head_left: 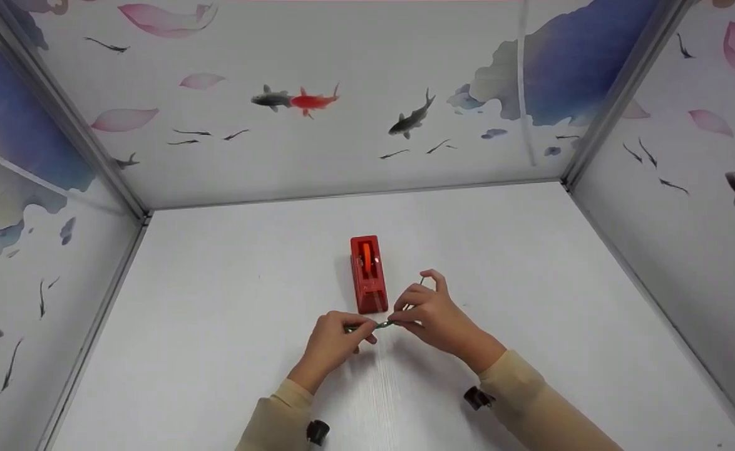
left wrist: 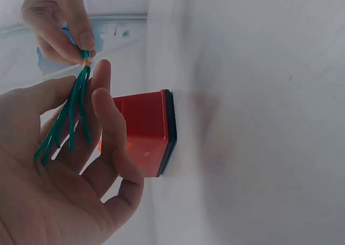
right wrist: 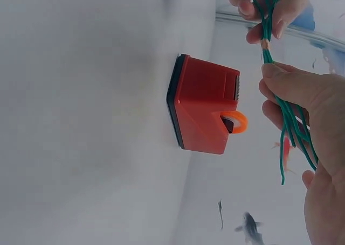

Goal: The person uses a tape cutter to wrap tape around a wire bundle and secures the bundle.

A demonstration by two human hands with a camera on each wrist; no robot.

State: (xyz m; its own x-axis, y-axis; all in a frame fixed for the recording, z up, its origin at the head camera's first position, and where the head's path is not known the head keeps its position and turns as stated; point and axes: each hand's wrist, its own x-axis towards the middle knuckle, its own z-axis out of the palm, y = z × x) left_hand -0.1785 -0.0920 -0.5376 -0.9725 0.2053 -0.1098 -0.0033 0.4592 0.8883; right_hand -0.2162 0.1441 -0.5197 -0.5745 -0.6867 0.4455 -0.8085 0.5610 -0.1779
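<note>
Wire bundle (right wrist: 268, 55), green, held above the tabletop (head_left: 230, 300) just off the near end of the red tape dispenser (head_left: 369, 286); left hand (head_left: 336, 341) fingers pinch one side, right hand (head_left: 439, 319) fingers the other, orange band (right wrist: 264, 43) between. Broad room both sides to side walls (head_left: 674, 213); back wall (head_left: 342, 163) well beyond dispenser.

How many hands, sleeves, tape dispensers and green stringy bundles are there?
Hands: 2 (left hand, right hand)
Sleeves: 2 (left sleeve, right sleeve)
Red tape dispenser: 1
Green stringy bundle: 1
Total: 6
</note>
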